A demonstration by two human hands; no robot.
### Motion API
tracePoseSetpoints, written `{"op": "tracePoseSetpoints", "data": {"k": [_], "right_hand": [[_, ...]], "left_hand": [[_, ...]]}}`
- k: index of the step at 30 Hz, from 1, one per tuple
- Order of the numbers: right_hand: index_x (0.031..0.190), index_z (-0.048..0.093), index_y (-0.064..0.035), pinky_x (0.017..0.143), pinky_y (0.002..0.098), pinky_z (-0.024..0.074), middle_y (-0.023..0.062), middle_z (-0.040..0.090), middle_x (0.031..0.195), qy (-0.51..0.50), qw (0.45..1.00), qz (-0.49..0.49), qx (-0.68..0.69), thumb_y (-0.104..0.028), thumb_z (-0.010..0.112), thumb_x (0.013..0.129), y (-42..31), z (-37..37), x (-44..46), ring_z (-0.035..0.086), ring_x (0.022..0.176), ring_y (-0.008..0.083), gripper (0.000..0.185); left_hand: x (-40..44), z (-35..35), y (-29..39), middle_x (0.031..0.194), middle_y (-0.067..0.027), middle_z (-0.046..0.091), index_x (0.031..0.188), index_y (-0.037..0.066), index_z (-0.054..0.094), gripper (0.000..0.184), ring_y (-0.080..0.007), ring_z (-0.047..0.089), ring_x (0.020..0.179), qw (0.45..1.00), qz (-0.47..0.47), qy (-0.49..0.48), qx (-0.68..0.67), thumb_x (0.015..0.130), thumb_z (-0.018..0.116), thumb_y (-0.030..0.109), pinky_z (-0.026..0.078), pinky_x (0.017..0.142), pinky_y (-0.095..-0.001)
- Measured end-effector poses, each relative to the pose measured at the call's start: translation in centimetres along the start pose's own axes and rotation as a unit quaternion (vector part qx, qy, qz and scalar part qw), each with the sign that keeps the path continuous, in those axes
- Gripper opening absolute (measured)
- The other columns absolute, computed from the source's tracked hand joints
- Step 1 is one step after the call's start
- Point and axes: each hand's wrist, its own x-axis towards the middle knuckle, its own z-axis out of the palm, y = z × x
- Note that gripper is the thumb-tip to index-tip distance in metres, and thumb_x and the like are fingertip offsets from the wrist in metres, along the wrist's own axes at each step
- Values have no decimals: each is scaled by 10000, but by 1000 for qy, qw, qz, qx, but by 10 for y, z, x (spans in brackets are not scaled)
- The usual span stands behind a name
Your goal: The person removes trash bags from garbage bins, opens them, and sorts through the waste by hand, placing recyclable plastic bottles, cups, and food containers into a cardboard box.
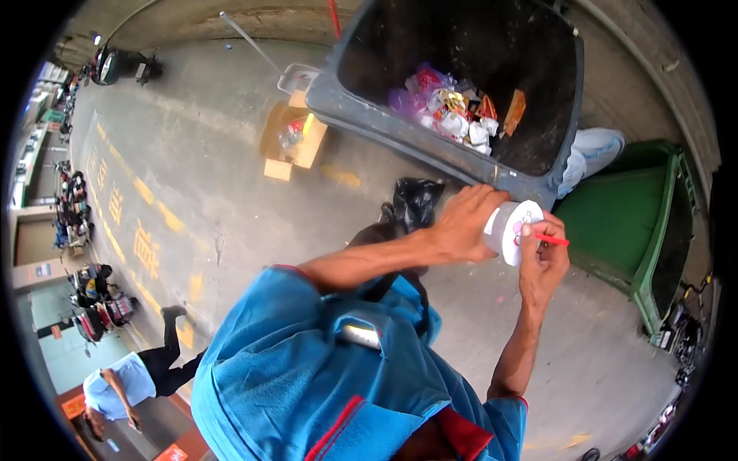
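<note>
My left hand [470, 221] is wrapped round the side of a drink cup [492, 232] with a white printed sealed lid [521, 213]. The cup is tilted, so its lid faces to the right. At the lid, my right hand [544, 260] is closed, with the thumb against the fingers. A red drinking straw [553, 240] sticks out of its grip to the right. Where the straw's other end lies is hidden by the fingers. Both hands are just in front of the near rim of a large dark wheeled bin [461, 165].
Mixed rubbish [457, 115] lies inside the dark bin. A green bin [615, 211] stands to the right, a cardboard box [278, 142] to the left. A black plastic bag [417, 201] is on the ground. A person [127, 384] walks at lower left, near parked motorbikes [96, 303].
</note>
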Motion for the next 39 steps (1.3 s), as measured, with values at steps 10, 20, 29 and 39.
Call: {"op": "tracePoseSetpoints", "data": {"k": [10,20,29,39], "right_hand": [[1128,513,37,853,287,509,143,603,1100,-75,992,-27,93,33,643,821,-53,68,138,612,981,176,334],[1169,493,40,807,298,536,168,633,1039,-38,987,53,149,-2,696,746,-36,128,193,640,936,200,471],[1099,549,39,743,285,536,161,650,951,-16,994,64,85,-81,731,734,-23,138,210,649,820,193,426],[956,666,24,606,277,497,107,661,672,-2,995,-82,-64,-289,766,760,-60,146,197,638,620,157,383]], "left_hand": [[107,-92,-60,932,-174,619,1082,13,587,607,-367,590,884,990,83,110,38,545,821,173,463,793,-437],[142,-127,-125,983,-200,594,1073,2,567,568,-377,572,924,996,75,22,51,589,809,175,459,792,-434],[143,-130,-134,1046,-219,593,1123,2,542,611,-399,571,1010,1000,14,-1,23,583,785,149,467,855,-432],[151,-145,-131,933,-207,623,956,15,613,423,-406,579,915,991,6,111,79,596,786,154,475,798,-436]]}}
